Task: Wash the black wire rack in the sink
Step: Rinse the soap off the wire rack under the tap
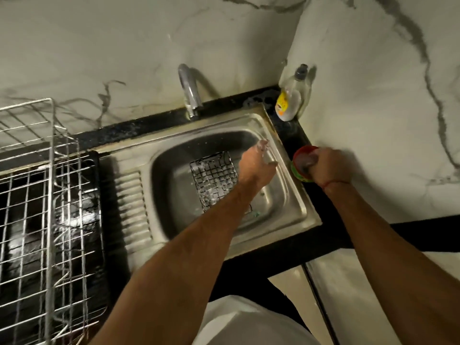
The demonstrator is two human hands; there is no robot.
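The black wire rack (214, 179) is seen lying in the basin of the steel sink (293, 195), streaked with white foam, its near end hidden under the left forearm; the left arm is stretched forward across the basin, and the left hand (257, 163) is held above the rack's right edge, close to the sink's right wall, with fingers loosely extended and soapy; nothing is grasped by it. The right arm is reached out over the black counter edge (323, 230) to the right of the sink; the right hand (328, 165) is placed on a round red and green container (302, 168), fingers bent down into it; whether anything is gripped cannot be told. A tap (189, 92) is seen behind the basin, a clear bottle (292, 95) in the corner, and a metal dish rack (44, 195) at the left.
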